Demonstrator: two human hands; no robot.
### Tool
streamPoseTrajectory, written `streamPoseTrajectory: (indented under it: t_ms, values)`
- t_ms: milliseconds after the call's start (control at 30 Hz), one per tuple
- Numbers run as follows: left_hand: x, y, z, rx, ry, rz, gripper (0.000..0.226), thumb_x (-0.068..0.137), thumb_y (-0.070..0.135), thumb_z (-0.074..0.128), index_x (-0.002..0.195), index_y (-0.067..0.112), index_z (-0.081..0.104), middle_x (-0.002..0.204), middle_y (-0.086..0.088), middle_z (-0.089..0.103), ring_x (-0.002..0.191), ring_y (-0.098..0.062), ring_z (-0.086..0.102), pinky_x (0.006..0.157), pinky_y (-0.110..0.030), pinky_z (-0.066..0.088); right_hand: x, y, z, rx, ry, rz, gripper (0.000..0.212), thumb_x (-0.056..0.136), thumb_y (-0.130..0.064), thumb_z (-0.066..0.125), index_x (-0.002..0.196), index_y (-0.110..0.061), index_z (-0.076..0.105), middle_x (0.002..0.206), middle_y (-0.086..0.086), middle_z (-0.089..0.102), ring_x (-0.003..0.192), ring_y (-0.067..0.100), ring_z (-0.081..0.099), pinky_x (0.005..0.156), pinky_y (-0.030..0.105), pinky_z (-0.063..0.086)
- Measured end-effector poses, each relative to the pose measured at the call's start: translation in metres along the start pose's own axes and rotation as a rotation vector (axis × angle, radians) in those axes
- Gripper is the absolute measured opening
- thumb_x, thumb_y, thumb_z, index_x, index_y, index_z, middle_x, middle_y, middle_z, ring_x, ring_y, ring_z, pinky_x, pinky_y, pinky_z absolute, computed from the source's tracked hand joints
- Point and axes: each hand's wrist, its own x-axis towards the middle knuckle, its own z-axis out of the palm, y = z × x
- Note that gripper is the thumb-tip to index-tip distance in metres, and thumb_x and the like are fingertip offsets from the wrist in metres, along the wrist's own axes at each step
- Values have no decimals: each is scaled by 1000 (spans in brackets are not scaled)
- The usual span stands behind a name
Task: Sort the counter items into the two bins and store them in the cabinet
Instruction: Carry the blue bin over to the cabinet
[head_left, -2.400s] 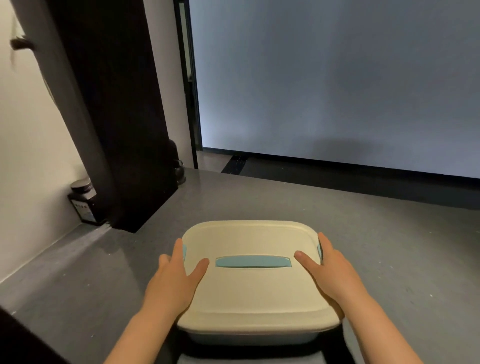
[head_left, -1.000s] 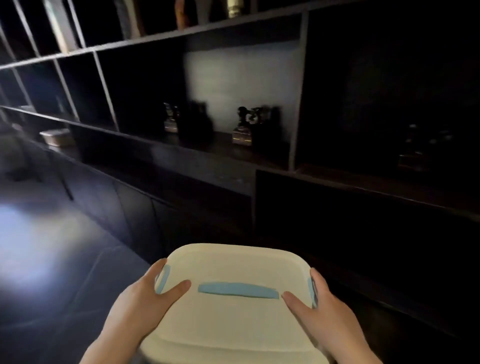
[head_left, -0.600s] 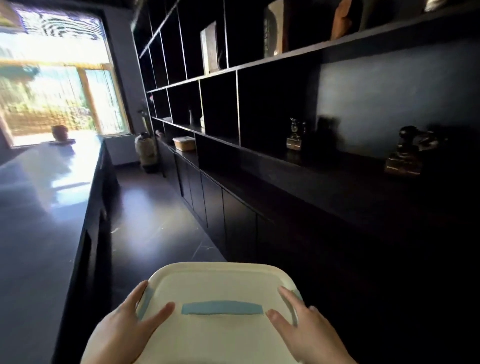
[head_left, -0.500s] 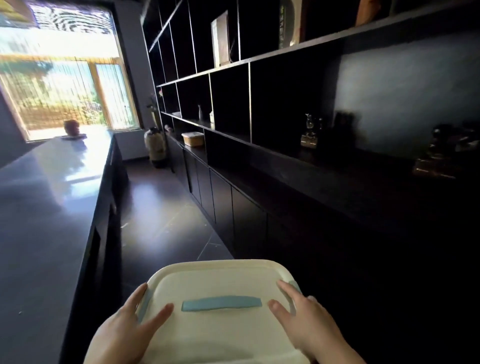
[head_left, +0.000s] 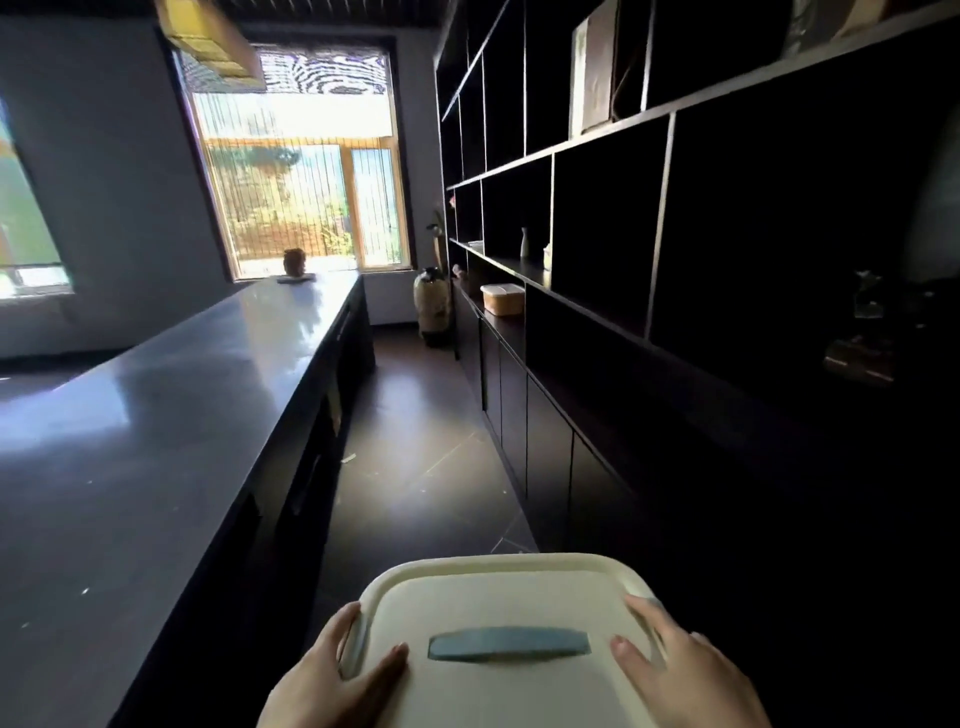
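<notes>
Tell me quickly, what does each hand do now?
Left hand: grips the left edge of the cream bin, thumb on its lid.
Right hand: grips the bin's right edge, thumb on the lid.

Only the person's two bare hands show, both at the bottom edge of the head view. The left hand is seen from the back down to the start of the wrist, with the thumb and the tips of the fingers visible; it wears no glove, ring or watch. The right hand is likewise seen from the back, thumb and fingers in view, and is equally unadorned, with no glove, ring or band on it. Short, unpainted nails show on both thumbs. No sleeve or cuff reaches into view at either wrist; the frame cuts off both forearms.
</notes>
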Motion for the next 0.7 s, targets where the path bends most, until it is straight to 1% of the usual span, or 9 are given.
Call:
streamPoseTrajectory:
  t_ms: [67, 133, 200, 300, 367, 433, 500, 600, 700]
  values:
    - [29, 4, 6, -9, 27, -8, 86, 62, 72, 67, 138, 42, 38, 129, 16, 58, 118, -10, 56, 96, -27, 42, 41, -11, 2, 15, -20, -34, 56, 85, -67, 41, 138, -57, 26, 123, 1, 56, 117, 16, 55, 94, 29, 40]
    - [57, 5, 8, 28, 58, -39, 80, 68, 68, 65, 138, 43, 37, 129, 15, 59, 117, -10, 56, 90, -26, 41, 79, -26, 8, 22, -75, -55, 56, 86, -65, 43, 138, -54, 28, 122, 1, 57, 115, 18, 55, 94, 29, 41]
    - [90, 5, 8, 64, 99, -49, 75, 71, 67, 63, 137, 43, 37, 127, 15, 59, 116, -10, 57, 86, -24, 40, 118, -47, 17, 33, -95, -91, 55, 85, -65, 46, 137, -53, 33, 123, 0, 59, 114, 17, 56, 94, 30, 41]
    - [156, 1, 4, 65, 132, -69, 72, 72, 66, 63, 136, 43, 39, 126, 15, 60, 115, -11, 57, 85, -25, 40, 179, -83, 38, 30, -106, -147, 55, 84, -65, 47, 136, -53, 36, 125, -4, 61, 114, 16, 56, 92, 29, 41]
    - [205, -4, 2, 88, 132, -59, 72, 73, 65, 63, 137, 42, 38, 129, 13, 59, 116, -14, 57, 88, -26, 41, 218, -108, 55, 9, -123, -170, 55, 85, -65, 46, 138, -51, 35, 126, -5, 61, 115, 17, 56, 93, 30, 42]
    - [257, -4, -2, 91, 139, -56, 73, 73, 65, 62, 138, 42, 37, 129, 12, 59, 117, -15, 57, 90, -28, 42, 258, -136, 70, 6, -111, -169, 56, 86, -64, 46, 139, -50, 35, 125, -4, 62, 115, 18, 57, 94, 31, 43]
    - [311, -2, -8, 102, 133, -37, 73, 73, 66, 61, 138, 42, 37, 129, 12, 59, 116, -16, 57, 89, -29, 43, 298, -166, 80, 7, -103, -172, 56, 86, -64, 47, 139, -49, 35, 124, -3, 63, 115, 19, 58, 91, 30, 44]
    - [387, 8, -19, 83, 151, -14, 71, 71, 67, 62, 135, 44, 40, 126, 12, 61, 113, -17, 59, 83, -30, 43, 353, -211, 90, 22, -48, -179, 54, 87, -62, 48, 138, -47, 38, 120, -2, 65, 111, 20, 60, 86, 30, 45]
    - [461, 23, -24, 79, 156, 13, 69, 71, 65, 64, 133, 44, 42, 123, 8, 64, 109, -20, 61, 79, -32, 43, 408, -243, 96, 41, -17, -180, 54, 88, -59, 49, 139, -42, 40, 120, 1, 66, 111, 23, 60, 86, 30, 45]
